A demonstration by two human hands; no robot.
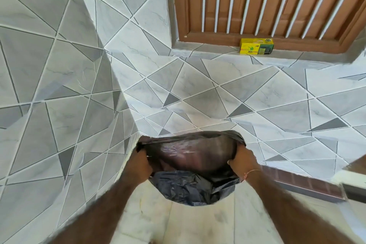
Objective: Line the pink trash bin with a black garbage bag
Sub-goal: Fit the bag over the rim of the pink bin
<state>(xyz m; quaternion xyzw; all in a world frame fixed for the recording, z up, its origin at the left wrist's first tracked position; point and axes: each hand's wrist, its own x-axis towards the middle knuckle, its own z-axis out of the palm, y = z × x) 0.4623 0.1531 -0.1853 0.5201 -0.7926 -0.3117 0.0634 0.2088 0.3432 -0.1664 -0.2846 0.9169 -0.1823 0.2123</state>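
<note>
A black garbage bag (190, 166) is stretched open low in the middle of the head view. A pinkish tone shows through the thin plastic in its upper part; the pink bin itself is covered by the bag and has no bare surface in sight. My left hand (141, 164) grips the bag's left edge. My right hand (242, 159) grips the right edge, with a thin thread band on that wrist. The lower part of the bag hangs crumpled between my forearms.
A tiled wall corner (118, 85) juts out just left of the bag. A yellow box of bin bags (256, 46) sits on the ledge under a brown wooden window frame (257, 2). A dark brown strip (303, 186) runs at the right, above the pale floor.
</note>
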